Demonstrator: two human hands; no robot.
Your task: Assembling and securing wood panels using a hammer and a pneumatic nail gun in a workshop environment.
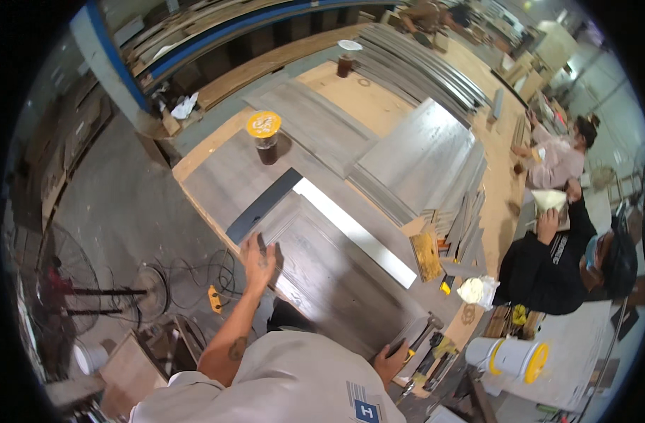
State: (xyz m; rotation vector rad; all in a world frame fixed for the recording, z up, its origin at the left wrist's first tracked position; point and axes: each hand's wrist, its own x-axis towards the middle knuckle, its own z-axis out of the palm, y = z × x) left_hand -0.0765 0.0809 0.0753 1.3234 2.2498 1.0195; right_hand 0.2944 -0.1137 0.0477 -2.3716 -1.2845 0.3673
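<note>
A grey wooden cabinet door (333, 271) with a raised border lies on the worktable right in front of me. My left hand (259, 259) grips its left end at the near edge, thumb and fingers at the rim. At the right end, my right hand (391, 362) holds the near corner, its fingers partly hidden. Along the far and left edges of the door lies a large L-shaped square, with a dark leg (264, 205) and a silver leg (357, 233). A hammer (422, 334) rests beside my right hand.
A lidded drink cup (267, 144) stands beyond the square. Grey panels (414, 158) and long strips (424, 63) are stacked farther back. Tools (435, 359) lie at the right edge. A person in black (548, 261) works at right, near buckets (509, 358). Cables (202, 271) and a fan stand (150, 290) occupy the left floor.
</note>
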